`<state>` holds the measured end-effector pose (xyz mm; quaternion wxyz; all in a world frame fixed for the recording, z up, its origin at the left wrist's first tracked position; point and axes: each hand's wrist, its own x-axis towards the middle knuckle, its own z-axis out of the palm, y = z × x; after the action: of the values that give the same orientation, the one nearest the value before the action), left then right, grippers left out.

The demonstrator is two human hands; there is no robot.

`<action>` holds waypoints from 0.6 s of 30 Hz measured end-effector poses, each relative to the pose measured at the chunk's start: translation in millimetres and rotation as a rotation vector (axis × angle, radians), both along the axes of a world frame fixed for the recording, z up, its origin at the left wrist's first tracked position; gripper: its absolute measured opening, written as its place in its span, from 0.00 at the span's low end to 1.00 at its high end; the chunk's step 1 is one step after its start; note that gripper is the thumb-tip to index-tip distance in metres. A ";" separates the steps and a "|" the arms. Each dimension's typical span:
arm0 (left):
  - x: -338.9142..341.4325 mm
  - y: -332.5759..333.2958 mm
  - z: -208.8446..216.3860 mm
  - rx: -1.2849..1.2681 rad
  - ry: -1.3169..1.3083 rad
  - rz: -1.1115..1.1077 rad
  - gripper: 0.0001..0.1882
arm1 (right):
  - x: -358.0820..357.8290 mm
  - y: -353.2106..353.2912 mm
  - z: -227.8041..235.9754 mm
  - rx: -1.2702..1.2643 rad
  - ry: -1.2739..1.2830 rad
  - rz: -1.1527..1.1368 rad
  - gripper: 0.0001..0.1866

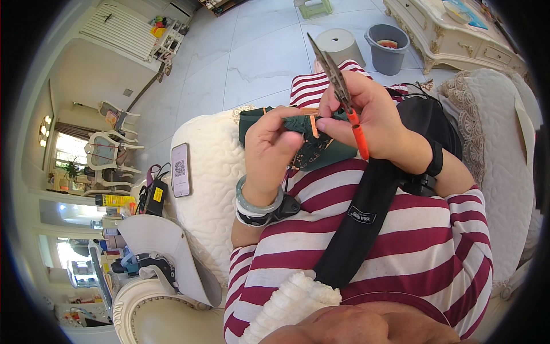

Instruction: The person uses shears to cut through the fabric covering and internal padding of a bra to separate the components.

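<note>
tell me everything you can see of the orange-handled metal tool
The slim dark metal tool with an orange handle tapers to a point; its metal looks mottled, its handle like smooth plastic or rubber. It slants across the person's bare right hand, held there, point toward the picture's upper left, handle end toward the chest. Whether it is pliers or scissors is unclear.

In front of the torso (412, 235), the cloth (335, 157) was between the left hand (269, 140) and the right hand (378, 117), with the scissors (342, 92) in the right. To the left, a phone (181, 170) lay on the seat cover (209, 155), a hat (152, 235) behind it. A bag (424, 117) was right of the right hand. Ahead on the floor (252, 71), a stool (338, 41) stood left of a bucket (388, 60), a cabinet (444, 40) right of it.
</note>
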<state>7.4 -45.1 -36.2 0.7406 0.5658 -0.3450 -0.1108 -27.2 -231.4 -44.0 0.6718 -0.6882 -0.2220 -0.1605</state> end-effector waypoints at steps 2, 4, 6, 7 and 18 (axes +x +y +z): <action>-2.6 -1.5 3.2 0.087 -0.032 0.083 0.09 | -1.0 -0.4 1.3 -0.009 0.011 -0.001 0.15; -2.8 -2.7 6.1 0.176 -0.064 0.162 0.08 | -1.0 0.2 0.5 -0.017 0.023 -0.006 0.15; -1.9 -2.5 6.7 0.034 0.091 0.202 0.06 | 1.3 2.4 -3.8 0.262 0.023 0.072 0.10; 0.8 0.1 4.8 0.018 0.092 0.214 0.06 | 1.5 0.3 -2.9 0.300 0.092 0.069 0.12; 7.3 6.6 11.0 -0.077 0.128 0.272 0.08 | -16.2 -28.9 55.9 0.547 -0.317 1.284 0.17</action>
<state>14.7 -38.5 -25.2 0.7906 0.5701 -0.2212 -0.0320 -43.4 -260.3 11.9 0.7418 -0.1968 -0.6300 0.1186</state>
